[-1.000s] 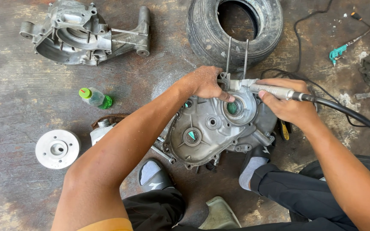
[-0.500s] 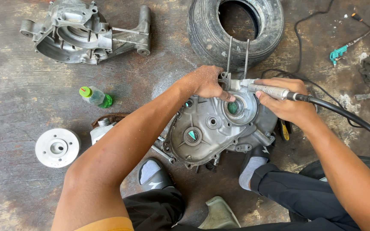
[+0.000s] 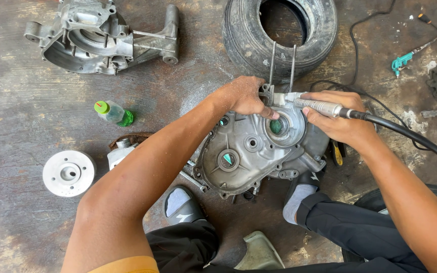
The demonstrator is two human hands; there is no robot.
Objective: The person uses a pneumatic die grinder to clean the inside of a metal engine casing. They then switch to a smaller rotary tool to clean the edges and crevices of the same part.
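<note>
At 9 o'clock, near the left edge, a round metal disc [image 3: 69, 173] is lying flat with bare floor around it. Toward 11 o'clock a second engine casing [image 3: 102, 35] is resting, and a small bottle with a green cap [image 3: 113, 112] is lying on its side between the two, its cap pointing to 10 o'clock.

In the centre the grey engine case [image 3: 259, 149] is being steadied between the person's feet; its long axis is running from 7 o'clock to 1 o'clock. The left hand [image 3: 244, 96] is being pressed on the upper rim of the case, fingers curled down on the metal, holding nothing else. The right hand [image 3: 337, 119] is being closed around the metal handpiece [image 3: 317, 106], which is lying almost level with its tip pointing to 9 o'clock at the case rim. Its black hose [image 3: 410, 139] is running away toward 4 o'clock.

At 12 o'clock a tyre [image 3: 279, 35] is lying just behind the case. The concrete floor [image 3: 21, 116] is looking stained and dusty, with the most open room on the left.
</note>
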